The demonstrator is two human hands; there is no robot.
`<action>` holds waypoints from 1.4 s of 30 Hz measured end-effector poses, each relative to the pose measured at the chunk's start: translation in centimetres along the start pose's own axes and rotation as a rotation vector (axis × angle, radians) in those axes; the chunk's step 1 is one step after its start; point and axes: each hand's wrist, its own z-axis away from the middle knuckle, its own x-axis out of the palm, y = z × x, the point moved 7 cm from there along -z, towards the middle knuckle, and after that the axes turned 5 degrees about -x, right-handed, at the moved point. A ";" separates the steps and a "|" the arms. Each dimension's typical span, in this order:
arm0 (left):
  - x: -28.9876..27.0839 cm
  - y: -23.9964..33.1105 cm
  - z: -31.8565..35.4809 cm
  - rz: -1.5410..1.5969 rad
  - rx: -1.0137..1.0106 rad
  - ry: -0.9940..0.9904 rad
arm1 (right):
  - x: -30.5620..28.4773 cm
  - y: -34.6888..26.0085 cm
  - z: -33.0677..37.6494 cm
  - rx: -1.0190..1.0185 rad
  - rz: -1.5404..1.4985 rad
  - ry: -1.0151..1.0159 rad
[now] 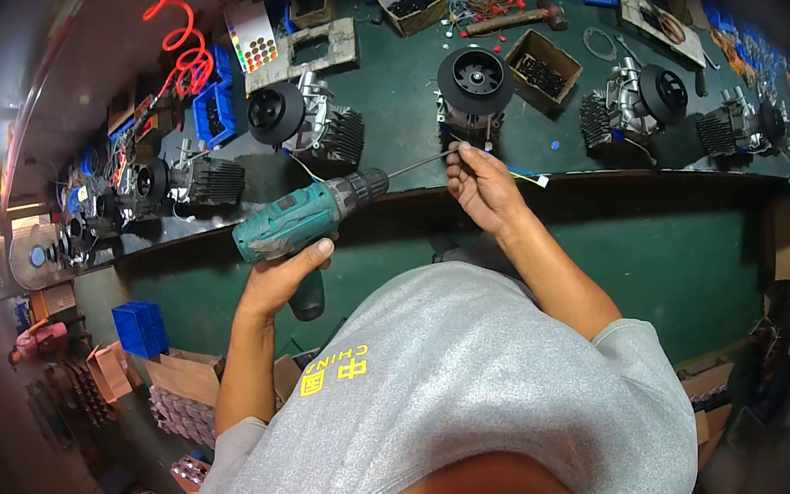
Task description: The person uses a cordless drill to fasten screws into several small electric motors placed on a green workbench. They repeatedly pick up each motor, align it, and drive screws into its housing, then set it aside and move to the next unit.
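Note:
My left hand (285, 277) is wrapped round the grip of a teal and black cordless drill (292, 223). A long thin driver bit (420, 165) reaches from its chuck up and to the right. The thumb and fingers of my right hand (486, 187) are pinched at the bit's tip; any small part between them is too small to make out. Just beyond stands a motor unit (475, 86) with a round black fan wheel on top, close to the bench's near edge. Short wires with a white connector (542, 180) hang out beside my right hand.
Similar finned units stand left (336, 130) and right (626, 113) on the green bench (400, 66). Behind are a carton of black screws (544, 71), a hammer (518, 20) and blue bins (215, 111). A coiled red air hose (177, 35) hangs at left.

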 end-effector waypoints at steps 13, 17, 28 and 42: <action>-0.7 0.7 -2.1 -0.331 0.313 0.038 | 2.5 1.8 -5.0 0.102 -0.023 -0.080; -0.1 0.9 -3.5 -0.445 0.364 0.008 | 1.8 2.1 -6.4 0.091 -0.011 -0.080; 2.1 8.8 -5.5 -0.683 0.444 -0.140 | -1.7 -7.8 -1.8 -0.663 0.867 0.300; 9.4 19.1 -11.9 -1.220 0.435 -0.503 | -3.0 -9.9 -2.1 -0.804 1.703 0.372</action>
